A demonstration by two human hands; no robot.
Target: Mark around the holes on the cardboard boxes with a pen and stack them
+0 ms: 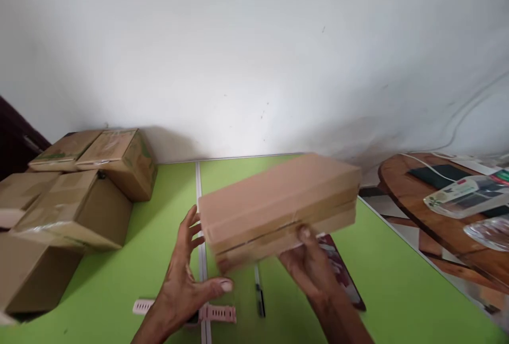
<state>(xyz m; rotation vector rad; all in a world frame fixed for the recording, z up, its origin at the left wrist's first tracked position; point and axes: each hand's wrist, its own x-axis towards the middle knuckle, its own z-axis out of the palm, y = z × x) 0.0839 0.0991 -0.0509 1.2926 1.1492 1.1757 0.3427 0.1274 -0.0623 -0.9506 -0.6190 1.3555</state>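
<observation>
A long taped cardboard box (274, 201) is held tilted above the green table, its right end higher than its left. My right hand (314, 267) grips it from below, with the thumb on the near side and the other fingers hidden underneath. Beside the box's left end, my left hand (185, 275) is open, thumb and fingers spread apart. Under my left wrist lies a smartwatch with a pink strap (220, 313), its face mostly covered. Between my hands a box cutter (259, 293) rests on the table. A dark red flat item (342, 272) is partly hidden behind my right forearm.
Several cardboard boxes (75, 211) crowd the left side of the green table (397, 280). A white wall (254, 58) rises behind it. To the right stands a round wooden table (401, 185) with plastic packaging (465, 195) and a cable on it.
</observation>
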